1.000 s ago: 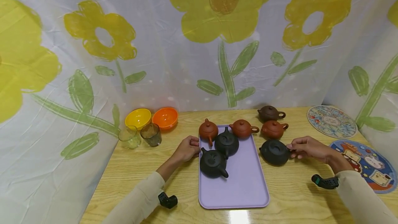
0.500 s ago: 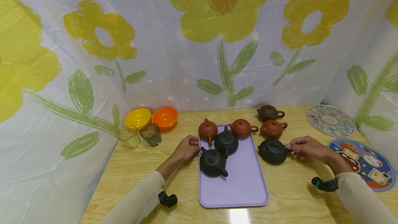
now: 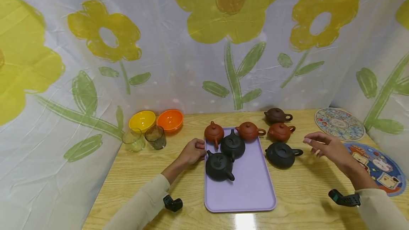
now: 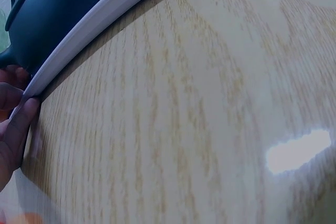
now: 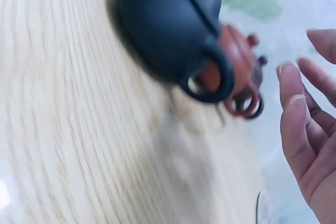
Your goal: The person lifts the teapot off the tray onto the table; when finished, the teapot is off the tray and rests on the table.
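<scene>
My left hand point(image 3: 191, 152) pinches the left rim of the purple tray point(image 3: 249, 187), thumb outside, as the left wrist view shows with the fingers point(image 4: 23, 116). Two black teapots point(image 3: 218, 166) and two reddish-brown teapots point(image 3: 213, 132) are grouped on the tray's far half, the reddish-brown ones partly over its edge. Right of the tray stands a third black teapot point(image 3: 280, 155), its loop handle point(image 5: 223, 80) pointing right. Apart from that handle, my right hand point(image 3: 329, 148) hovers in the air with loosely bent fingers, holding nothing.
Behind the loose black teapot stand a reddish-brown teapot point(image 3: 280, 132) and a dark brown one point(image 3: 276, 115). Yellow point(image 3: 142, 121) and orange point(image 3: 170, 120) bowls and two glasses point(image 3: 155, 138) are at the back left. Two round mats point(image 3: 340, 124) lie right. A flowered curtain point(image 3: 153, 45) hangs behind.
My right hand has let go of the black teapot's handle and moved up and to the right. The black teapot stands slightly further left than a second ago. My left hand stays at the tray.
</scene>
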`<action>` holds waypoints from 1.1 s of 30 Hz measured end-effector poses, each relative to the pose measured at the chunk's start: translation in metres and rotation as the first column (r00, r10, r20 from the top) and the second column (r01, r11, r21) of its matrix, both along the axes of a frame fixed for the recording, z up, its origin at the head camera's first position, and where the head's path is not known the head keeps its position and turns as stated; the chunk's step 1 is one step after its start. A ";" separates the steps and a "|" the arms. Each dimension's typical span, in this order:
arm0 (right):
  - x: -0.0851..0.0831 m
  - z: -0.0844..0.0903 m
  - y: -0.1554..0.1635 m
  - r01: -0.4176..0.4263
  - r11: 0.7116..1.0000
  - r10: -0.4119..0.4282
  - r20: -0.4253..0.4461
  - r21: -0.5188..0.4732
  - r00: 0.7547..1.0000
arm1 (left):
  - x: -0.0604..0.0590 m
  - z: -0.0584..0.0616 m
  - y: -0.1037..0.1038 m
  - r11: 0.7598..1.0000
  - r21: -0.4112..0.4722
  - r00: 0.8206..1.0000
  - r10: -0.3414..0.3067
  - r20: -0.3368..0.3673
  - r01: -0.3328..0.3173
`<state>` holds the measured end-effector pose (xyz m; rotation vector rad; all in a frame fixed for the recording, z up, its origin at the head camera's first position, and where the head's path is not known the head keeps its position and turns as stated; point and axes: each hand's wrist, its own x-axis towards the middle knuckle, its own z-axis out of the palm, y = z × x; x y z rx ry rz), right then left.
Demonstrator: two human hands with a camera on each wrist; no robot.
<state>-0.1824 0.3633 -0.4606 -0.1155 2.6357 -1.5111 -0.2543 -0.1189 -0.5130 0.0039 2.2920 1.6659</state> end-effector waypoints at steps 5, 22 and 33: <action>0.011 0.010 -0.030 -0.071 0.996 0.067 -0.065 -0.054 0.996 | 0.000 -0.002 -0.001 1.000 -0.003 1.000 0.009 -0.007 -0.009; 0.038 -0.001 -0.165 -0.205 0.948 0.246 0.149 -0.242 0.958 | -0.003 -0.004 0.002 1.000 0.011 1.000 -0.002 -0.029 0.003; 0.034 -0.024 -0.207 -0.163 0.939 0.262 0.325 -0.303 0.909 | 0.005 0.010 0.002 1.000 -0.003 1.000 -0.020 -0.022 0.020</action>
